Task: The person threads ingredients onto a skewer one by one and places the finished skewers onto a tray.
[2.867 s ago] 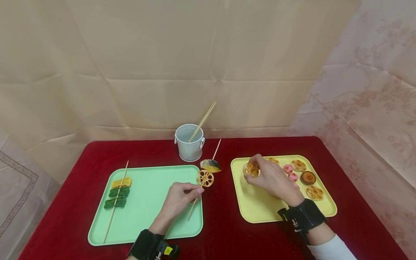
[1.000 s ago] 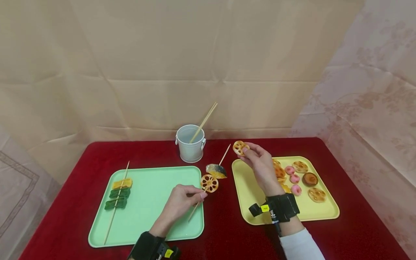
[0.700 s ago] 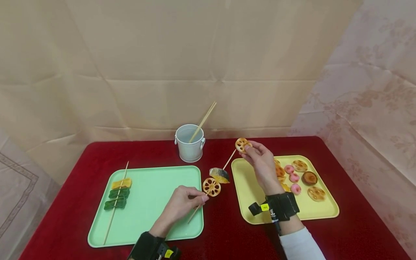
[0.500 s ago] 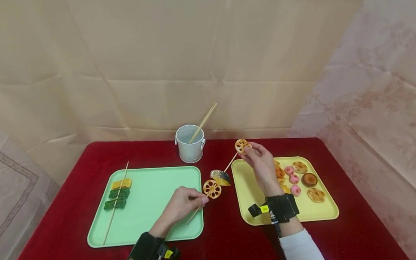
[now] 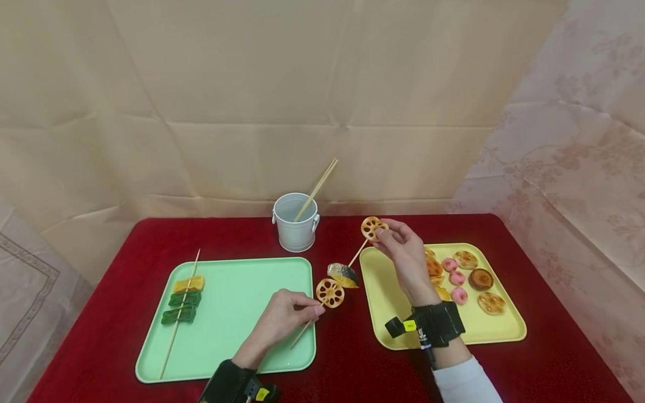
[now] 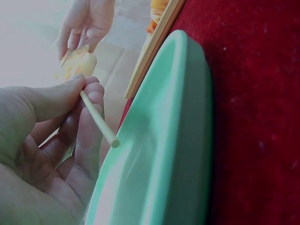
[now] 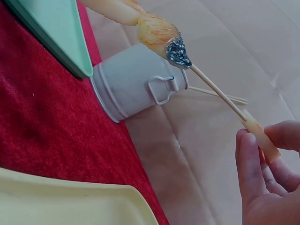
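Note:
In the head view my left hand (image 5: 282, 320) pinches a bamboo skewer (image 5: 358, 253) near its lower end, between thumb and fingers. A lotus root slice (image 5: 330, 293) is threaded just above that grip. Beyond it sits a yellow wedge with dark speckled skin (image 5: 343, 275). My right hand (image 5: 407, 257) pinches a second lotus root slice (image 5: 371, 228) by its edge, at the skewer's far tip. The right wrist view shows the tip meeting this slice (image 7: 263, 140); how deep it goes is hidden. The skewer's blunt end (image 6: 105, 126) sticks out below my left fingers.
A green tray (image 5: 242, 274) at left bears a finished-looking skewer (image 5: 173, 341) with yellow and green pieces. A yellow tray (image 5: 378, 313) at right bears lotus slices, pink rings and a brown round. A white bucket (image 5: 295, 232) with bamboo skewers (image 5: 317, 187) stands behind.
My right hand has lifted a lotus root slice from the yellow tray and brought it to the skewer's tip. My left hand has shifted slightly right, tilting the skewer toward it.

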Motion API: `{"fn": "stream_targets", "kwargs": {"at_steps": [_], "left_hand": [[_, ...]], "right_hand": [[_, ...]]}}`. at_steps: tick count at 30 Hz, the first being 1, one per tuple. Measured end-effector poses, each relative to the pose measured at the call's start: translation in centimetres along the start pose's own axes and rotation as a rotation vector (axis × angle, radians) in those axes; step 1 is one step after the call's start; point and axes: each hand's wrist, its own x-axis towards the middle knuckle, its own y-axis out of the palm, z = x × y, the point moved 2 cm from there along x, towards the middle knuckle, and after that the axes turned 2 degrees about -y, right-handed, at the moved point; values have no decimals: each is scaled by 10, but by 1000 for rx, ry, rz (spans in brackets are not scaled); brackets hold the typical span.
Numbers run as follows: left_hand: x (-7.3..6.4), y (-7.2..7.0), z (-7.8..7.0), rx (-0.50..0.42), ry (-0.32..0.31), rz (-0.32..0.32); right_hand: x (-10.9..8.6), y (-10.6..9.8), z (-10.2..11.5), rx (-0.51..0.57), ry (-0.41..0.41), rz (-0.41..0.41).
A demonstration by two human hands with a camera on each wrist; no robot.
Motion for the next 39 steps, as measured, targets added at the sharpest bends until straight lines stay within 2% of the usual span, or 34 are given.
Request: {"fn": "stream_targets", "kwargs": {"at_steps": [9,15,27,39], "left_hand": [[0,1,-1,10,-5,-27],[1,2,-1,7,-17,-40],[2,3,-2,-10,-16,-65],[1,2,-1,-15,1,-99]], "right_hand": [[-2,4,-2,-117,39,30],[-4,9,-5,-159,56,60],[-6,10,-8,-203,76,101],[-5,15,-7,-180,77,144]]}}
